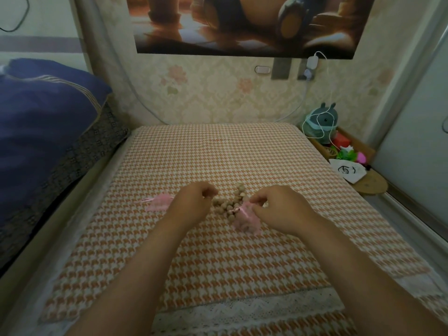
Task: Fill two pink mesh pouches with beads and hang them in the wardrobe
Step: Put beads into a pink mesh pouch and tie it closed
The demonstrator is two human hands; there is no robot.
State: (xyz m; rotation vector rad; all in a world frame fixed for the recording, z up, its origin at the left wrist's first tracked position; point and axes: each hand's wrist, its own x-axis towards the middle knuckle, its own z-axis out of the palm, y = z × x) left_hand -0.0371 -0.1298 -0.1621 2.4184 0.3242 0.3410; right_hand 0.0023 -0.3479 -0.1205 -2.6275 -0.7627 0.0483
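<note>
The worktop [218,151] wears an orange-and-white houndstooth cloth [218,263] with a lace hem [242,309]. On it lie tan beads [232,202], a pink mesh pouch [158,202] left of them, and a second pink pouch [244,220] touching their near edge.

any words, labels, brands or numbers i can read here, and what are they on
None can be read.
White cloth: a black scribbled mark, too blurred to tell lettering from drawing.
Wall poster: picture only, no words show.
Red box: too small to read.
</note>
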